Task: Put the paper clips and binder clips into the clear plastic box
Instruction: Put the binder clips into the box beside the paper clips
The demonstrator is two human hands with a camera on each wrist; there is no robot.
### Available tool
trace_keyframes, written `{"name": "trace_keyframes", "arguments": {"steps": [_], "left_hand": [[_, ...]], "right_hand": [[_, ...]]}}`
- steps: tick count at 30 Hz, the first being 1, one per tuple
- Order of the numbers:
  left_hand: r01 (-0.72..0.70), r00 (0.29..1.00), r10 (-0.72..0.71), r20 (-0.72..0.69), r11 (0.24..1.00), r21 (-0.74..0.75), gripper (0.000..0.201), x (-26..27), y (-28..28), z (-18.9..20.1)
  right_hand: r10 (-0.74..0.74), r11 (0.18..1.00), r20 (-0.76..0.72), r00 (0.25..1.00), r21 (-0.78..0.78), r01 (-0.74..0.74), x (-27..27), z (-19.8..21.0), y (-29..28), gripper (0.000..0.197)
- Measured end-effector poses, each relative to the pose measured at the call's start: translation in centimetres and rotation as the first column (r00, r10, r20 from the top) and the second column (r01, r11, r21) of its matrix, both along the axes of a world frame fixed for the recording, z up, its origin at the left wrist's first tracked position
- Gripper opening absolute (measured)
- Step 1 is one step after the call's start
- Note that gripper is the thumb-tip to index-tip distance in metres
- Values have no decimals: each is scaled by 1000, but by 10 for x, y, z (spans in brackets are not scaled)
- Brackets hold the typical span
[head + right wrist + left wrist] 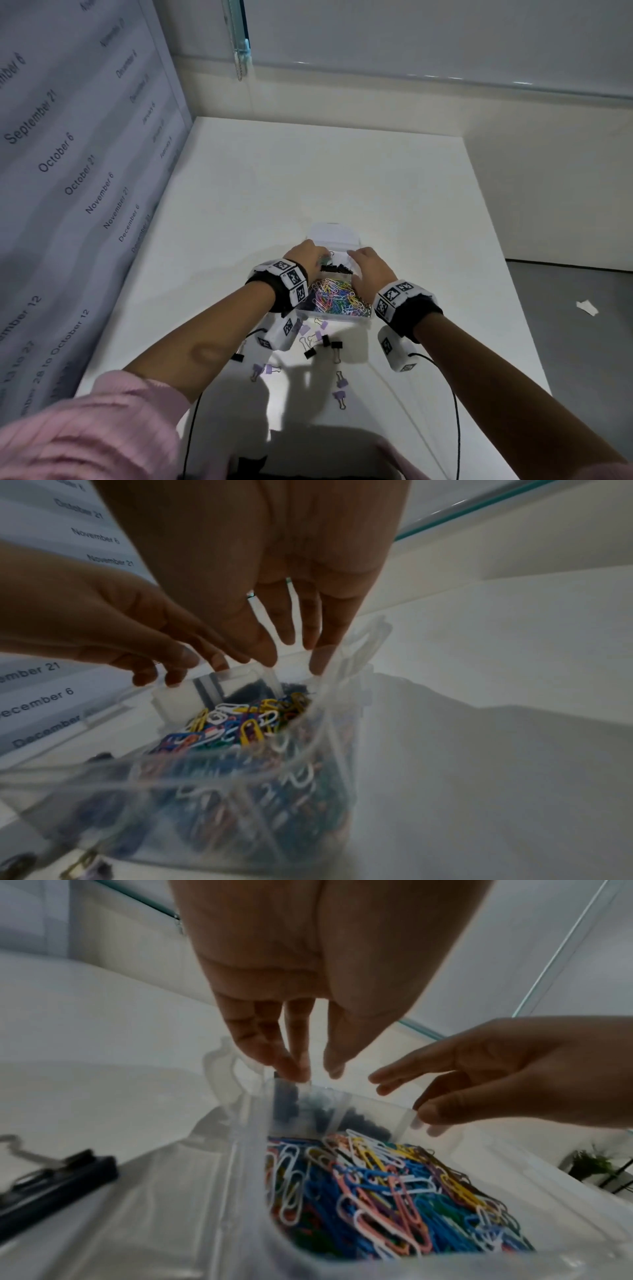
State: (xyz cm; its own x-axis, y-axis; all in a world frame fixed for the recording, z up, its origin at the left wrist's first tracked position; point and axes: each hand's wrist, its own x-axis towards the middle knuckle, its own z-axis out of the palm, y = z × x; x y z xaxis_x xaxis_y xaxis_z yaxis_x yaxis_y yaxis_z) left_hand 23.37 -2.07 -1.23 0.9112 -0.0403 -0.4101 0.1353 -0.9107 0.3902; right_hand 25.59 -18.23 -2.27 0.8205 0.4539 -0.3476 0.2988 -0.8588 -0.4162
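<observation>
The clear plastic box [334, 317] stands mid-table with its lid [334, 234] open at the back. Coloured paper clips [334, 296] fill its near compartment, and black binder clips [337, 269] lie in the far one. My left hand [305, 257] reaches over the far left corner, its straight fingers [301, 1069] touching the divider wall. My right hand [368, 265] hovers over the far right side with straight fingers [291, 637], its thumb on the rim. Neither hand visibly holds a clip. Loose purple binder clips [339, 380] and black binder clips [336, 346] lie on the table in front of the box.
A panel printed with dates [68, 154] walls off the table's left side. One black binder clip [58, 1177] lies left of the box. The table's right edge drops to a grey floor with a paper scrap [587, 306]. Wrist-camera cables trail toward me.
</observation>
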Motion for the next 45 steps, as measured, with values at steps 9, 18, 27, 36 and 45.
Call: {"name": "trace_keyframes", "arguments": {"steps": [9,18,27,36,45], "left_hand": [[28,993,-44,113,990,141,53,-39,24,-3],[-218,971,224,-78,973,78,50,-91,65,-28],[-49,999,50,-19,998,24,73,-159,40,-36],[-21,997,24,-67,999,39,84,-189,41,-34],[-259,956,255,-146,966,-6,94,-205,63,-35]], "right_hand": [[44,985,2,999,-165,-43,3,4,15,39],[126,981,96,987,136,-139,-47,13,-21,21],[393,918,-70,917,-25,-396,-102,-7,-13,53],[482,864,-42,875,-143,-483,-123,-30,6,54],[378,926,-108,920,68,-372,-112,-22,-40,70]]}}
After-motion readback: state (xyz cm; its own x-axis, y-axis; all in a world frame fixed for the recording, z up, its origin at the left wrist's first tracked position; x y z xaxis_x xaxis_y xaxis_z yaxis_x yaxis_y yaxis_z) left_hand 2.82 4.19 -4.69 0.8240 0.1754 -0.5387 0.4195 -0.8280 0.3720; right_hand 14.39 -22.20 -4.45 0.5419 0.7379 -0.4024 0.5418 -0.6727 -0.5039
